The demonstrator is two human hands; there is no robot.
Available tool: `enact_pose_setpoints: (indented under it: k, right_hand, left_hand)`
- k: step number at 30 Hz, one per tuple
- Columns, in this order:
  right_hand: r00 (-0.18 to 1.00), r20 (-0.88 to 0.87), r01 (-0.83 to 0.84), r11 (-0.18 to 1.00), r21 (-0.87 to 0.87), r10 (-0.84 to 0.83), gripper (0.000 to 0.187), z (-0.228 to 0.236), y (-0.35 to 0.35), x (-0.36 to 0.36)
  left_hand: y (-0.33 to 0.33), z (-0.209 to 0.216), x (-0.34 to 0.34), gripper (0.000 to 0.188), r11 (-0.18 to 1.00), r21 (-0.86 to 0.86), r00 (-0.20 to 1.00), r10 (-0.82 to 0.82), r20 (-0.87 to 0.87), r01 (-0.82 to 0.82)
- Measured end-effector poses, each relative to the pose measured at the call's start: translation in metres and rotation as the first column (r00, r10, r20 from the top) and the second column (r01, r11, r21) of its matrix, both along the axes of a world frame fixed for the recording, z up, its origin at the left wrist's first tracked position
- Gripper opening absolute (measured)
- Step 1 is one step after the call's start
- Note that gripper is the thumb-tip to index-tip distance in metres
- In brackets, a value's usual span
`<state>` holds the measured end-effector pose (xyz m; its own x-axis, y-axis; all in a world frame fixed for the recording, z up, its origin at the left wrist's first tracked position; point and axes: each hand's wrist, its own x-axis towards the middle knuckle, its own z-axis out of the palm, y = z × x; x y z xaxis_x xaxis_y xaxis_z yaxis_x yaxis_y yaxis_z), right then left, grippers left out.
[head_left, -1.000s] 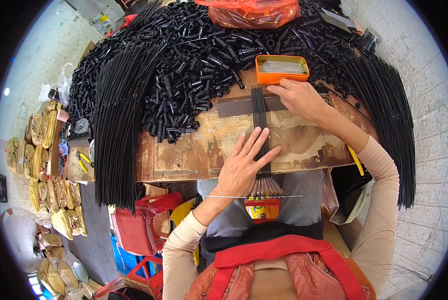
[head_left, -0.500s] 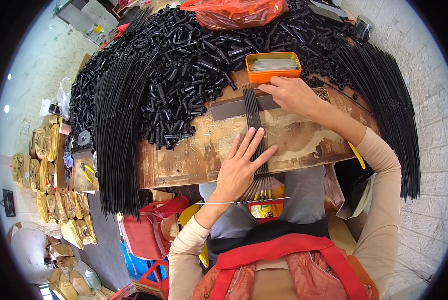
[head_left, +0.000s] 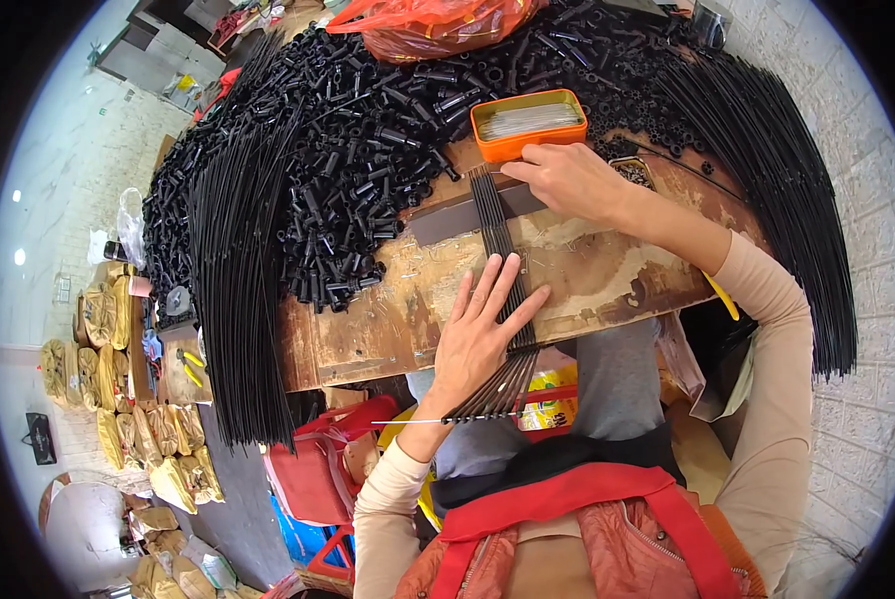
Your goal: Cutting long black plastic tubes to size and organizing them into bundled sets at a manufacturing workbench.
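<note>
**A:** What does each hand do here?

**B:** The left hand lies flat, fingers spread and fully extended, palm pressed down on a row of thin black rods. It grips nothing; it pins them to the bench. The right hand rests at the far end of the same row, fingers curled down onto the rod tips beside a dark flat strip that crosses under them. Whether its fingertips pinch a rod or merely press on it cannot be told from this view.

**A:** How do the rods lie relative to the hands?

**B:** Their long axis runs from the person outward, near to far. The near ends overhang the bench edge and are threaded on a thin wire below the left wrist. The far ends sit under the right hand. So the left hand holds the near half and the right hand the far end, both touching the row.

**A:** And what lies beyond?

**B:** Just behind the right hand stands an orange tray holding pale thin pieces. Farther out, a heap of short black tubes covers the back of the bench. Long black rod bundles hang over the left side, and similar bundles drape on the right. An orange plastic bag tops the pile.
</note>
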<state>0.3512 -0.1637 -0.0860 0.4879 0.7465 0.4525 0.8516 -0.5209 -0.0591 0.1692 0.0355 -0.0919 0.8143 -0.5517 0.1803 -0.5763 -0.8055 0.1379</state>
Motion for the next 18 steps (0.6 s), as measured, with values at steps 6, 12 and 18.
enact_pose_setpoints:
  k: [6, 12, 18]
  right_hand:
    - [0.999, -0.034, 0.011, 1.000, -0.016, -0.012, 0.027, 0.0035, -0.0001, -0.0042]
    - [1.000, -0.018, 0.013, 0.999, -0.041, -0.014, 0.028, 0.0033, 0.0009, -0.0016]
    - [0.999, -0.019, -0.032, 0.999, 0.015, 0.033, 0.027, 0.0008, 0.0021, 0.0008]
  left_hand:
    - [0.0009, -0.0002, -0.0002, 0.068, 1.000, -0.003, 1.000, -0.001, 0.003, 0.001]
    - [0.0010, -0.0016, 0.0003, 0.069, 1.000, -0.006, 1.000, -0.005, 0.006, 0.005]
    - [0.0008, -0.0017, 0.0009, 0.070, 1.000, -0.006, 1.000, -0.008, -0.003, 0.008]
